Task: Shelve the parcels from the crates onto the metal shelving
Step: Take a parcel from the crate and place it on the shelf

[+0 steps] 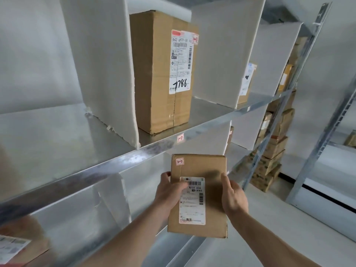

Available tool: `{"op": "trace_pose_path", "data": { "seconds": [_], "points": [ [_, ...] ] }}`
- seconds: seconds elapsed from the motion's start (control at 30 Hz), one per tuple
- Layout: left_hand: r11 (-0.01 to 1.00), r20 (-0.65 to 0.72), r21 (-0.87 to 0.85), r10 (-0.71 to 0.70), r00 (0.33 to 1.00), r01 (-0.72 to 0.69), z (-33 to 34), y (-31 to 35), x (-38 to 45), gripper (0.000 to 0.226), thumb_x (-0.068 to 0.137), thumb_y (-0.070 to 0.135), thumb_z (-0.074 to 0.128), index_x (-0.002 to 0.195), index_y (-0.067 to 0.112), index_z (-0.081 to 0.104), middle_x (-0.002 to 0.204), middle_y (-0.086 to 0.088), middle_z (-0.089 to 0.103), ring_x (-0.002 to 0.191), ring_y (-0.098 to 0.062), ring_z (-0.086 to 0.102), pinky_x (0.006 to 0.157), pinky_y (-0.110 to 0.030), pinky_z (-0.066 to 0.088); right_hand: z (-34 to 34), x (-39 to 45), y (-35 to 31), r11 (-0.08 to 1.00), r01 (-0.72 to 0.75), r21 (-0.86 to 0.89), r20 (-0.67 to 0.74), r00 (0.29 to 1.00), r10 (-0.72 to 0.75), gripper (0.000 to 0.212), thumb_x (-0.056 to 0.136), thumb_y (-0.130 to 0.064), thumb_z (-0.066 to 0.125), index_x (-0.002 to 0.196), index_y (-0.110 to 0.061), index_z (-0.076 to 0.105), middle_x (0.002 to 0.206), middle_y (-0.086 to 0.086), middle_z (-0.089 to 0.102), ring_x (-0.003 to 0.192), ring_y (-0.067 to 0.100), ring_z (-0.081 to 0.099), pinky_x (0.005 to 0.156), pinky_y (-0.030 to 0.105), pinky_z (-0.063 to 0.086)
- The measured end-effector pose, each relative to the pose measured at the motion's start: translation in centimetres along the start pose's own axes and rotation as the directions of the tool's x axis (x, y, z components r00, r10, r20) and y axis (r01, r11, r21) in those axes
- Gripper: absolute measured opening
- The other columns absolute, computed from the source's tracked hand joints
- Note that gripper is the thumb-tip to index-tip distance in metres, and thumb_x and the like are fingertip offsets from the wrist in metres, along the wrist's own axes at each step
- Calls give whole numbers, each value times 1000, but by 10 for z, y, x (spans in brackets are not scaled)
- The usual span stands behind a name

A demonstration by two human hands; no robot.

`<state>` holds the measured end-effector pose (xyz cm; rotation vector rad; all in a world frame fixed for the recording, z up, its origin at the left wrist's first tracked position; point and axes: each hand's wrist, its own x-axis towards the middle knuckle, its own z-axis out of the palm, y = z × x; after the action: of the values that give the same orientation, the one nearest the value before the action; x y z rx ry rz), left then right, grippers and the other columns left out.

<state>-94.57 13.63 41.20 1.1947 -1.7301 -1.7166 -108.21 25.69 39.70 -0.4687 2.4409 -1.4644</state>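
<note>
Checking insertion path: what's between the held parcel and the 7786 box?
Head view: only the shelf lip with its small red tag separates parcel from 7786 box.

The metal shelf (204,110) carried a tall cardboard box (159,74) marked 7786, upright between two white foam dividers (104,70). Right of that box, beyond the divider, stood another labelled parcel (247,83).

Wall: pale grey, plain, behind the second metal rack (327,120) and to its right.
Floor: light grey and smooth, running left from the foot of that rack.
Light: even and soft, with dull reflections on metal.
Stack of cartons (269,162): on the floor, just left of that rack.
White panel (325,201): low, inside that rack.
</note>
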Motion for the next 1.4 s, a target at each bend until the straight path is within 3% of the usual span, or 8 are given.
{"op": "trace_pose_path", "data": {
  "seconds": [0.27, 0.43, 0.63, 0.73, 0.87, 1.07, 1.23, 1.4],
  "points": [
    [999, -290, -23, -41, 956, 35, 2, 2, 34, 49, 84, 12, 62, 124, 27, 38, 106, -4, 69, 89, -22, 70, 69, -34, 57, 42, 72, -20, 991, 131, 11, 337, 933, -127, 56, 96, -66, 44, 120, -21, 66, 104, 3, 70, 90, 21, 63, 77, 33, 49],
    [995, -475, -85, -92, 875, 59, 8, -5, 36, 50, 87, 1, 57, 126, 22, 35, 106, -5, 69, 90, -25, 70, 74, -41, 60, 60, 95, -31, 977, 213, 26, 496, 846, -197, 55, 66, -67, 55, 97, -23, 70, 87, -5, 74, 83, 21, 68, 79, 41, 56],
    [990, -579, -101, -138, 803, 97, 7, -11, 30, 54, 87, -2, 55, 129, 22, 31, 114, -7, 66, 93, -22, 64, 70, -34, 52, 73, 107, -41, 963, 265, 41, 663, 714, -224, 31, 92, -48, 65, 109, -23, 67, 102, -3, 72, 82, 9, 61, 61, 23, 40],
    [991, -648, -82, -137, 749, 110, 6, -17, 37, 45, 91, 5, 55, 127, 20, 31, 100, -2, 66, 88, -19, 64, 73, -40, 57, 86, 113, -43, 959, 275, 62, 695, 678, -240, 30, 95, -43, 64, 116, -22, 63, 108, -2, 70, 81, 7, 55, 60, 17, 34],
    [974, -710, -179, -228, 666, 142, 11, -27, 50, 26, 99, 15, 48, 120, 18, 34, 93, -4, 64, 81, -17, 63, 71, -39, 56, 108, 113, -27, 983, 176, 46, 750, 645, -150, 45, 88, -42, 73, 122, -17, 57, 106, 0, 68, 91, 16, 62, 74, 32, 45],
    [955, -749, -237, -296, 593, 178, 9, -51, 72, 24, 91, 2, 49, 110, 13, 38, 97, -9, 60, 82, -18, 59, 70, -39, 54, 126, 132, -16, 992, 115, -55, 802, 597, -25, 39, 77, -17, 73, 107, -16, 48, 100, 4, 63, 86, 15, 58, 66, 31, 43],
    [970, -792, -157, -237, 563, 188, -4, -59, 88, 30, 89, 6, 53, 114, 19, 42, 101, -5, 63, 88, -25, 63, 83, -45, 57, 153, 133, -24, 978, 201, -55, 814, 576, -72, 56, 53, -23, 67, 108, -25, 59, 92, -1, 70, 88, 20, 65, 70, 34, 52],
    [961, -818, -239, -278, 503, 142, -17, -58, 100, 26, 92, 4, 52, 111, 20, 47, 94, -4, 64, 80, -19, 60, 69, -33, 50, 171, 139, -33, 961, 267, -73, 807, 582, -100, 48, 59, -13, 73, 105, -22, 64, 86, -2, 71, 85, 20, 67, 71, 37, 57]
  ]
}}
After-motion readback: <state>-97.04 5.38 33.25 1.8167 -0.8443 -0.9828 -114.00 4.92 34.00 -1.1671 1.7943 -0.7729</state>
